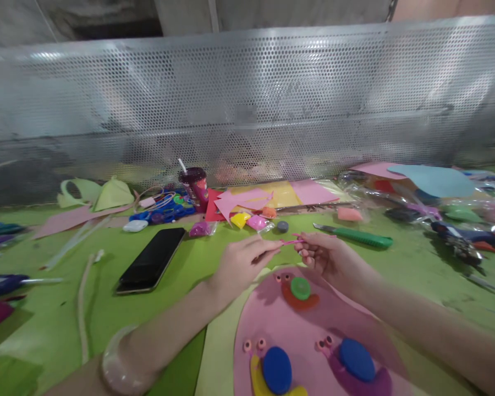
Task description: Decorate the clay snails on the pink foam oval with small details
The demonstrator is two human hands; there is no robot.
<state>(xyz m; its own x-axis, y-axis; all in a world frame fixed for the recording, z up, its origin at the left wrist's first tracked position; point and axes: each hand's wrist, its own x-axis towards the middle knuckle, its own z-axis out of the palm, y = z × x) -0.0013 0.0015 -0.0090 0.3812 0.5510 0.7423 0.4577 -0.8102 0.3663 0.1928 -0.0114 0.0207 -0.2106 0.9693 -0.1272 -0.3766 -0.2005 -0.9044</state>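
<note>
My left hand (247, 258) and my right hand (328, 258) meet above the far edge of a pink oval sheet (301, 330). Between their fingertips runs a thin pink strip (289, 241), pinched from both sides; its material is too small to tell. Three snail figures lie on the sheet: an orange one with a green cap (300, 288), a yellow one with a blue cap (277, 369), and a purple one with another blue cap (357, 359). Each has a pair of small eyes. Pale green paper (218, 352) shows under the sheet.
A black phone (152, 261) lies to the left, a green box cutter (361, 236) to the right with its blade out. Behind are clay packets (240, 220), a lidded cup with straw (194, 190) and coloured paper (313, 192). A perforated metal panel (247, 104) closes off the back.
</note>
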